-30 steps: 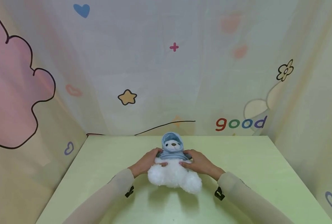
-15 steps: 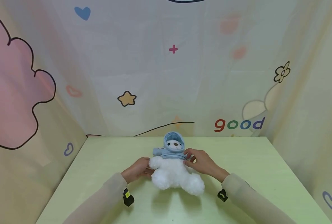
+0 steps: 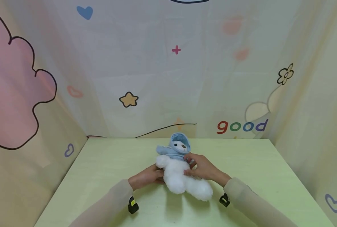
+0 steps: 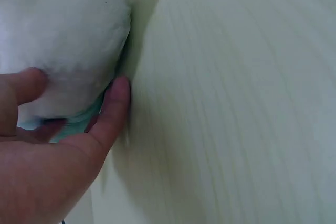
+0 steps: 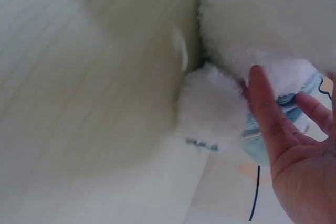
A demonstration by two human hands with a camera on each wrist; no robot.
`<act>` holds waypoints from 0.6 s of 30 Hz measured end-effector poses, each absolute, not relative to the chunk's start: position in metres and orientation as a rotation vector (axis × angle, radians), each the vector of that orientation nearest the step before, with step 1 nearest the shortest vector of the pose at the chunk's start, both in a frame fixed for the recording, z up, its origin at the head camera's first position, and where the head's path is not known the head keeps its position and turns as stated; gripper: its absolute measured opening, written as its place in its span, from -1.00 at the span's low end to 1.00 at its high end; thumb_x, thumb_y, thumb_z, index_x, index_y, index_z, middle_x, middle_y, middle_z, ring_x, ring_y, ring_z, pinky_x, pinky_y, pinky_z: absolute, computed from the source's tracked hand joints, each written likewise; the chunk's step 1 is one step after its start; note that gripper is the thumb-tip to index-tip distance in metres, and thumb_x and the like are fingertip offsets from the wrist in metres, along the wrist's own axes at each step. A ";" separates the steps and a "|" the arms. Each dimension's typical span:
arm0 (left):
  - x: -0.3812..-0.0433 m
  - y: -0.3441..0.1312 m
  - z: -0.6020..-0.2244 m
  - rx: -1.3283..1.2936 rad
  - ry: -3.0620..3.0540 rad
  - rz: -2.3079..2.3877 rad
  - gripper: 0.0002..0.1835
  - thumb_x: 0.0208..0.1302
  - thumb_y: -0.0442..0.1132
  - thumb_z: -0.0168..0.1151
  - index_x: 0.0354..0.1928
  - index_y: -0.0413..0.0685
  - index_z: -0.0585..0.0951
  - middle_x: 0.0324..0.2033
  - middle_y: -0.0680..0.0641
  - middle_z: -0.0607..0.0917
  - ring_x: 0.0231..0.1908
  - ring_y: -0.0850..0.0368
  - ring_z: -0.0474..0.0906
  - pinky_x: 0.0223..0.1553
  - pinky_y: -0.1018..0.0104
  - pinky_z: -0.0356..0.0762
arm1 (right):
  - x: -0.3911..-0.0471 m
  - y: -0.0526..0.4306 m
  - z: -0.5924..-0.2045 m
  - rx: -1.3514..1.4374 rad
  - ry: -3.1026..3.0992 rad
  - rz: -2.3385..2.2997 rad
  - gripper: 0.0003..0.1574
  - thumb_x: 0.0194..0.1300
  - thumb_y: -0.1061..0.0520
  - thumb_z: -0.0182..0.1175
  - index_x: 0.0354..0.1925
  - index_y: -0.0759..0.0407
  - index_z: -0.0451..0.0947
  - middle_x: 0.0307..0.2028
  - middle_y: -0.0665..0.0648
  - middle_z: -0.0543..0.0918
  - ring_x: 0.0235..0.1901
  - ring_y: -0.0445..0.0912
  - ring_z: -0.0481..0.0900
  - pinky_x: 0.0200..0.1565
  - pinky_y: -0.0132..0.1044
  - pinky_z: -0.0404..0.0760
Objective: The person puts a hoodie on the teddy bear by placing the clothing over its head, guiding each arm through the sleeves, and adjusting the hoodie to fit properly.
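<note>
A white plush bear [image 3: 176, 171] in a light blue hoodie [image 3: 172, 152] is on the table, feet toward me and head tilted to the right. My left hand [image 3: 147, 177] holds its left-hand side below the arm; in the left wrist view the thumb [image 4: 32, 83] lies against the white fur and the other fingers reach under the body. On the opposite side, my right hand [image 3: 203, 167] holds the bear at the hoodie's hem, fingers curled and thumb on the belly. In the right wrist view, fingers [image 5: 265, 98] touch the fur beside a white paw [image 5: 212, 106].
The pale green tabletop [image 3: 106, 164] spreads out on both sides of the bear. A printed curtain [image 3: 157, 72] with a star, a heart and the word "good" rises behind the table and along its sides. Black wrist straps [image 3: 133, 205] hang below both sleeves.
The left hand let go of the bear's sleeve, slid down its side and came in against the body. The bear has turned and shifted slightly right. The right hand stays at its side.
</note>
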State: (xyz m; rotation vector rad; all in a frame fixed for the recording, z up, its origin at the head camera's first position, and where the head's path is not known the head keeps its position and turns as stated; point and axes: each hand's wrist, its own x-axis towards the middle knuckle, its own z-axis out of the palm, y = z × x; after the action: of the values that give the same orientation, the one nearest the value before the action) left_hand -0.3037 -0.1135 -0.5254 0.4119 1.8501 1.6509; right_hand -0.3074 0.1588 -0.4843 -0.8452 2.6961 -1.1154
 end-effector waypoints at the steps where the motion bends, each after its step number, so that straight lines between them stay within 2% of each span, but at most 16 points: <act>1: -0.303 -0.114 -0.524 0.428 1.845 1.667 -0.40 0.38 -0.12 0.01 0.38 0.15 0.05 0.27 -0.16 0.28 0.13 -0.02 0.44 0.06 0.10 0.51 | -0.307 0.158 -0.486 -0.827 2.683 -1.155 -0.46 0.02 -0.08 0.39 -0.05 -0.06 0.41 -0.19 0.03 0.55 -0.32 -0.14 0.62 -0.36 -0.25 0.62; 3: -0.303 -0.114 -0.521 0.428 1.826 1.712 -0.35 0.37 -0.05 0.02 0.38 0.30 -0.03 0.32 -0.18 0.21 0.19 -0.06 0.39 0.07 0.06 0.50 | -0.307 0.157 -0.490 -0.799 2.666 -1.224 -0.49 0.02 -0.01 0.40 -0.09 -0.06 0.39 -0.19 0.04 0.53 -0.32 -0.11 0.61 -0.48 -0.32 0.60; 5: -0.304 -0.114 -0.516 0.392 1.815 1.763 -0.34 0.34 0.06 0.02 0.36 0.41 -0.07 0.32 -0.17 0.20 0.16 -0.05 0.39 0.02 0.08 0.51 | -0.308 0.154 -0.494 -0.807 2.672 -1.263 -0.53 0.05 0.05 0.38 -0.10 -0.02 0.38 -0.19 0.06 0.52 -0.33 -0.07 0.61 -0.52 -0.37 0.58; 8: -0.305 -0.112 -0.510 0.297 1.794 1.848 -0.37 0.31 0.14 0.02 0.31 0.41 -0.02 0.26 -0.16 0.27 0.03 0.00 0.47 -0.09 0.18 0.51 | -0.309 0.150 -0.495 -0.845 2.701 -1.266 -0.58 0.10 0.12 0.34 -0.09 0.03 0.39 -0.19 0.08 0.53 -0.32 -0.05 0.61 -0.47 -0.40 0.57; 11: -0.305 -0.110 -0.505 0.179 1.844 1.932 -0.46 0.33 0.08 0.01 0.27 0.36 0.08 0.19 -0.15 0.32 -0.08 0.04 0.51 -0.18 0.22 0.51 | -0.311 0.148 -0.492 -0.898 2.679 -1.244 -0.60 0.15 0.21 0.26 -0.02 0.09 0.42 -0.14 0.13 0.56 -0.25 -0.01 0.63 -0.34 -0.40 0.58; 15: -0.305 -0.108 -0.494 0.070 2.087 1.920 -0.53 0.28 -0.01 0.01 0.23 0.30 0.24 0.10 -0.17 0.45 -0.13 0.04 0.54 -0.26 0.21 0.55 | -0.313 0.151 -0.482 -0.865 2.666 -1.271 -0.59 0.22 0.31 0.08 0.06 0.11 0.44 -0.11 0.20 0.60 -0.25 0.00 0.63 -0.45 -0.33 0.60; 18: -0.307 -0.107 -0.482 0.065 2.310 1.794 -0.56 0.26 0.01 0.03 0.20 0.31 0.34 0.02 -0.18 0.52 -0.15 0.04 0.55 -0.29 0.22 0.55 | -0.314 0.151 -0.472 -0.791 2.645 -1.399 -0.57 0.29 0.27 0.02 0.13 0.07 0.38 -0.06 0.23 0.57 -0.28 0.05 0.63 -0.57 -0.24 0.59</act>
State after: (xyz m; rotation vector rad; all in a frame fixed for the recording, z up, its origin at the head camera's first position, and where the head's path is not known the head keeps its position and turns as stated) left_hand -0.3075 -0.1070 -0.4824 0.0650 2.3104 1.7944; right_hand -0.3142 0.1513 -0.4716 -0.7907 2.6449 -1.3993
